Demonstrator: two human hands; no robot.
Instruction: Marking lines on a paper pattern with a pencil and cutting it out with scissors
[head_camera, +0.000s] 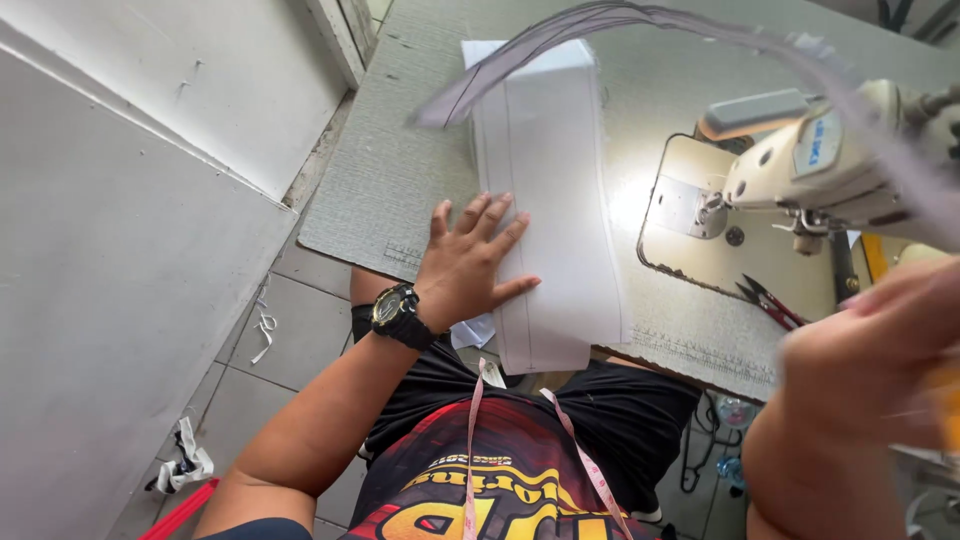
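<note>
From above, the left hand (468, 262) lies flat with fingers spread on the white fabric panel (545, 190) running down the sewing table (400, 160) to its near edge, while the blurred right hand (868, 345), raised off the table's right corner, pinches a long fabric strip (640, 18) arcing overhead.

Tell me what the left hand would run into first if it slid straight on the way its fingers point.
The left hand lies flat on the white fabric panel; sliding on, it crosses more panel, then probably the blurred strip overhead.
</note>
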